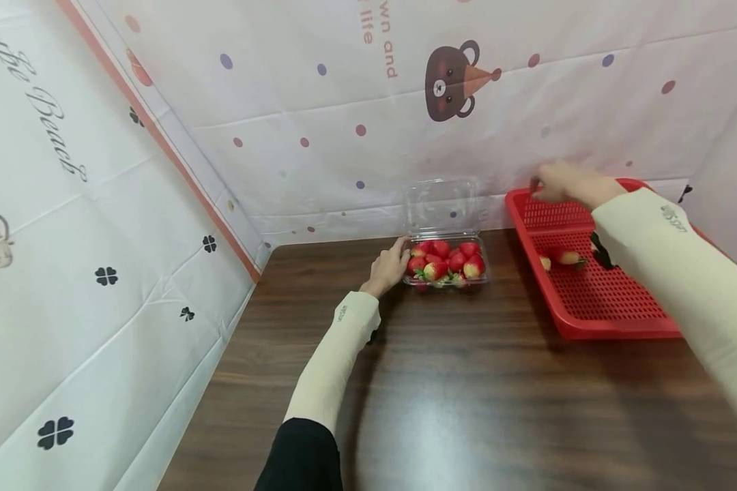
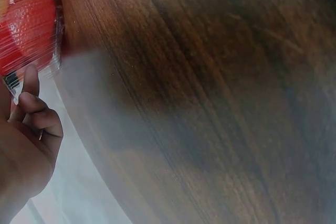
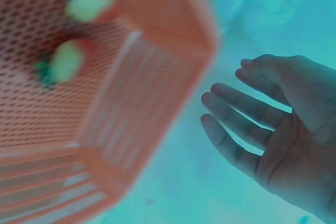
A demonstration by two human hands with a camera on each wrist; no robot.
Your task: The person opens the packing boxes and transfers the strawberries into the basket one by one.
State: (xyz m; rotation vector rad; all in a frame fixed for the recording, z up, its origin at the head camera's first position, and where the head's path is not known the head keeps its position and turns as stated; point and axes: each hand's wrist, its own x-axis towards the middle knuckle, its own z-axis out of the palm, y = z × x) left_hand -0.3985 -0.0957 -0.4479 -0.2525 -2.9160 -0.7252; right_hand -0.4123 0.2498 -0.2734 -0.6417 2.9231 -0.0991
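A clear plastic clamshell box [image 1: 482,273] full of strawberries [image 1: 440,249] sits at the table's far side, its lid [image 1: 442,208] raised. My left hand [image 1: 388,267] holds the box at its left side. In the left wrist view, bent fingers of the left hand [image 2: 34,135] meet the box wall beside a strawberry [image 2: 32,24]. My right hand [image 1: 561,183] is over the far left rim of the red basket [image 1: 546,293]. Seen from the right wrist, the right hand [image 3: 283,124] has loosely spread fingers and holds nothing. Strawberries [image 3: 73,61] lie inside the basket.
The brown wooden table [image 1: 467,382] extends toward me in front of the box and basket. A printed white sheet [image 1: 319,170] hangs right behind them, and another sheet [image 1: 98,327] borders the table on the left.
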